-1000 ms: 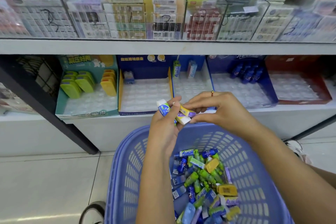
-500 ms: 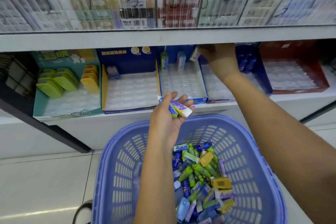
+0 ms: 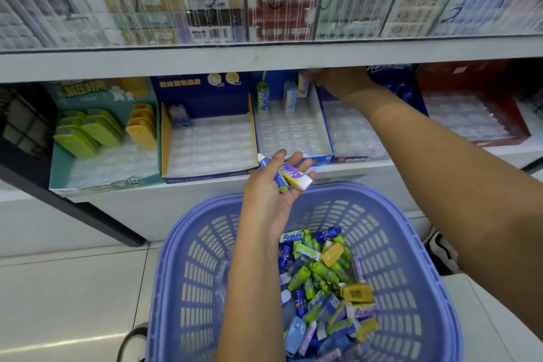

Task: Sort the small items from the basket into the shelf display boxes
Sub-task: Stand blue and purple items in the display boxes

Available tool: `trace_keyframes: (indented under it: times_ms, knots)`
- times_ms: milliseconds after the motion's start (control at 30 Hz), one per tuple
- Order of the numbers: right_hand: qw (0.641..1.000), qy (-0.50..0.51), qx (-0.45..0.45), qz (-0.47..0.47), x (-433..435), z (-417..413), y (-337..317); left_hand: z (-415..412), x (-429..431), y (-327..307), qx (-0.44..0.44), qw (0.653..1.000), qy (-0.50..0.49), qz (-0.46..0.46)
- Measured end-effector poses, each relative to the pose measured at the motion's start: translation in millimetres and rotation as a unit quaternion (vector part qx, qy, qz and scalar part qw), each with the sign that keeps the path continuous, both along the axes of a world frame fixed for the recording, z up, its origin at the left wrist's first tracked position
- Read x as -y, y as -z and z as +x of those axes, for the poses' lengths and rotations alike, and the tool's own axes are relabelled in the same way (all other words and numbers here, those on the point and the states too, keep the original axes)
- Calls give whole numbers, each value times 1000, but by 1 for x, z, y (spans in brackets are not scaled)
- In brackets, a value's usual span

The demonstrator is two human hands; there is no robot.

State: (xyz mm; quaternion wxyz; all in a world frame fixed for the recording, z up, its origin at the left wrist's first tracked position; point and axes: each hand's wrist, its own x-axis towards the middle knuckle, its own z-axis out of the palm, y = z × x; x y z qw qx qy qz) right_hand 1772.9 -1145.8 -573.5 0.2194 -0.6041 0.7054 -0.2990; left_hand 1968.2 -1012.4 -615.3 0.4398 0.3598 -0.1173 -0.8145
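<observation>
Fingers [image 3: 316, 76] of right hand [image 3: 343, 82] blurred in shelf [image 3: 264, 59] shadow, grip unclear.

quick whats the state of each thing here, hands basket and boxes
left hand, palm up, two packs lying on it
right hand, touching a purple pack at its top, grip unclear
basket, part full of small items
middle blue box, two upright packs at back, other slots bare
teal box, green and yellow items at back

Script word like "Kodo" on purple-white pack [image 3: 294, 178], also green upright pack [image 3: 262, 100]
</observation>
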Motion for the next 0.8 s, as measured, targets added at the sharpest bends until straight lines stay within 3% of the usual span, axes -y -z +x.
trace_keyframes:
  times_ms: [367, 467, 533, 567, 633, 667, 733, 800]
  knots:
    - [986, 12, -154, 62, 1, 18, 7, 1, -1, -6, -45, 999, -16, 9]
    - [981, 34, -188, 18, -29, 31, -7, 1, 0, -9, -69, 996, -57, -15]
    - [994, 49, -96, -18, -59, 41, -11, 1, 0, -10, -61, 993, -89, -51]
    - [999, 43, 2, -6, -79, 49, -12, 0, 1, -11, -52, 990, -104, -74]
    - [974, 5, 210, 82, -118, 65, -10, -3, 0, -12, -31, 985, -128, -116]
    - [956, -17, 267, 120, -132, 71, -7, -4, -1, -12, -15, 982, -134, -135]
    - [947, -54, 287, 133, -148, 77, 0, -6, -3, -11, 38, 976, -119, -179]
    - [957, -67, 268, 89, -153, 77, 1, -5, -5, -10, 110, 964, -63, -235]
